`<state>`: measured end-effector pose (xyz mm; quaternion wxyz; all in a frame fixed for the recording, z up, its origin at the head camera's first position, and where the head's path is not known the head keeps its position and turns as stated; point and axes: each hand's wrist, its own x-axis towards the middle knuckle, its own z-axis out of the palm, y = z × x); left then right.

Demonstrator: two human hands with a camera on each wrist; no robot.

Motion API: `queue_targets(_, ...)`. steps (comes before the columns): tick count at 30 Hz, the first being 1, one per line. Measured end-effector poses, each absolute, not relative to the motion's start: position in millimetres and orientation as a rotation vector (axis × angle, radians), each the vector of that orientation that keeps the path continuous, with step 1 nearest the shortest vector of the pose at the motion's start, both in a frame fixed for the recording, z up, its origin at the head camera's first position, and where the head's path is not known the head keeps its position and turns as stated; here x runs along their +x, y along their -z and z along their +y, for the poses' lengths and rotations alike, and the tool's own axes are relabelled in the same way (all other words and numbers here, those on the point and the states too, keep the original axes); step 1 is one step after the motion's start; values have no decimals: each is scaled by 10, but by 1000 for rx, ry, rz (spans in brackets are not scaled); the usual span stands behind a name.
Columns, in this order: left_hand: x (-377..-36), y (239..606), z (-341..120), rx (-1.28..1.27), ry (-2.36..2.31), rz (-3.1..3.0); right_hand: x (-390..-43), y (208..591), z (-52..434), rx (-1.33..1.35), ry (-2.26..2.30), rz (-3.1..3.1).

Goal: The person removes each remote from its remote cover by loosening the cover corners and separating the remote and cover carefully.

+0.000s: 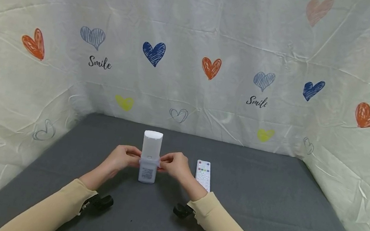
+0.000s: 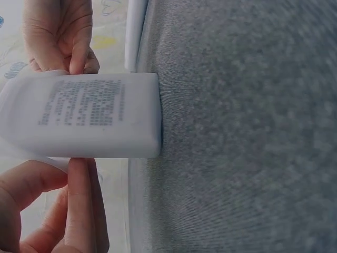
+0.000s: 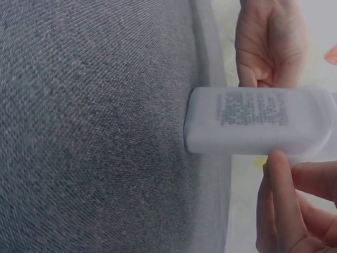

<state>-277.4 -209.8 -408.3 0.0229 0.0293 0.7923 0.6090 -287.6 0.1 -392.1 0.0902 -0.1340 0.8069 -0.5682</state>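
A white, rounded slab-shaped device (image 1: 151, 146) stands upright on the grey cloth. Its lower half sits inside a translucent sleeve (image 2: 105, 116), and small print shows there. The sleeve's edge flares out around the device's middle. From the left side, my left hand (image 1: 123, 159) pinches that flared edge between thumb and fingers. My right hand (image 1: 176, 164) pinches the same edge on the opposite side. Both wrist views show the sleeve's bottom end (image 3: 197, 121) against the cloth, with fingertips at its sides.
A white remote control (image 1: 203, 175) with many small buttons lies right of the device, partly behind my right wrist. Grey cloth (image 1: 257, 201) covers the table. A pale curtain (image 1: 179, 80) printed with hearts hangs behind and along both sides.
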Motion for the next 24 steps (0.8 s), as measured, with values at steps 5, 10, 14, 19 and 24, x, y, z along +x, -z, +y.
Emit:
queue_targets(5,-2791,4119,-2093,95,-1877,2449,-2876,3941,3,-377,1674,2398)
queue_targets(10,-2793,4133,-2098,89,-1866,2445,-2873,3957,-7,-384,1656,2405)
queue_targets(14,-2785,4136,-2099,79,-1854,2446,-2880,3967,-14,-375,1643,2403)
queue_targets(19,-2791,4151,-2108,73,-1844,2444,-2890,3974,-16,-343,1644,2377)
queue_targets(24,-2788,4161,-2110,59,-1808,2456,-2892,3987,-20,-310,1647,2351)
